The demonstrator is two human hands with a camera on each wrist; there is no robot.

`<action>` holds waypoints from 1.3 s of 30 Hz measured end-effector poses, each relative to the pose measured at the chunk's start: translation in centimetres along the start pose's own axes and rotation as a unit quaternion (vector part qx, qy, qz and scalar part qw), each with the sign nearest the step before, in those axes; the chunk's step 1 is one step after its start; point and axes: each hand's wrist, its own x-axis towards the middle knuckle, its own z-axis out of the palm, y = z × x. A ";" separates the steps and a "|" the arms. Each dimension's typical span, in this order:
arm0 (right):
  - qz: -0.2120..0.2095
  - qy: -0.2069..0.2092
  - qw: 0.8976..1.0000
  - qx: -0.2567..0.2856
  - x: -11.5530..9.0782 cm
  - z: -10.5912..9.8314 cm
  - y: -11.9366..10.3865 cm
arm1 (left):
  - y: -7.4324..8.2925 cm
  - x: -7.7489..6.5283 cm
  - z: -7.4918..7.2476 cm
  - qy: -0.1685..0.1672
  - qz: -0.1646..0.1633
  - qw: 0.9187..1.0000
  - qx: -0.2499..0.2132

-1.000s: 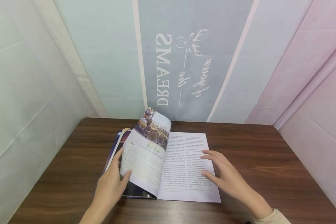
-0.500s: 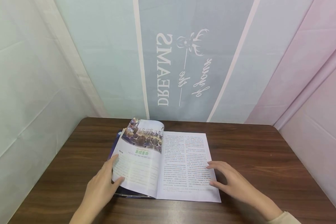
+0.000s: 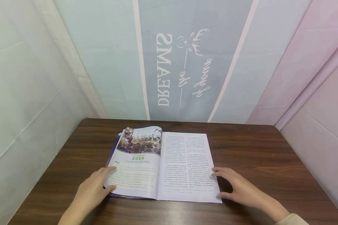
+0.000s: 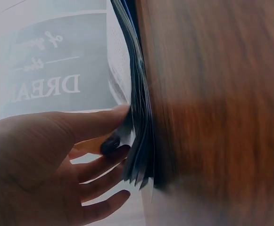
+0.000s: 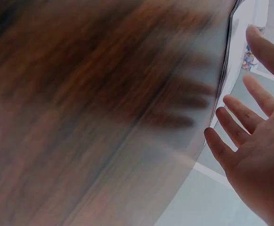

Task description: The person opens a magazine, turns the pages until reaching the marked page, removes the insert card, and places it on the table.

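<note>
An open magazine (image 3: 190, 168) lies on the wooden table in the head view. Its left page (image 3: 135, 179) carries a picture of a crowd above a green title; small print in two columns fills the right page. My left hand (image 3: 91, 187) rests at the left edge, thumb and index fingertip on the page, fingers loosely bent. In the left wrist view that hand (image 4: 47, 155) reaches to the fanned page edges (image 4: 139, 117). At the right edge is my right hand (image 3: 240, 189), thumb and fingers spread apart. The right wrist view shows its fingers (image 5: 240, 113) loosely extended beside the magazine.
Beneath the left page a dark blue cover edge (image 3: 112, 150) shows. The brown table (image 3: 256, 153) extends on both sides of the magazine. Behind it hangs a grey-green cloth (image 3: 183, 68) with mirrored lettering, and pale cloth walls (image 3: 31, 93) stand at the sides.
The lifted left page has come down to the left and now lies nearly flat. My left hand has moved left and toward me with it; my right hand has shifted slightly right and toward me.
</note>
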 end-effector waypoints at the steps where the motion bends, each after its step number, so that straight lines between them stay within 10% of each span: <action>1: 0.000 -0.005 1.000 0.002 -0.1 0.0 0.1 | -0.2 0.0 0.1 -0.004 0.006 1.000 0.004; 29: 0.053 -0.059 0.997 0.007 1.0 0.0 0.1 | -2.0 0.5 0.4 -0.053 0.001 0.998 0.019; 39: 0.053 -0.045 0.998 0.007 1.6 0.2 0.1 | -0.9 0.2 0.6 -0.013 0.029 0.997 0.067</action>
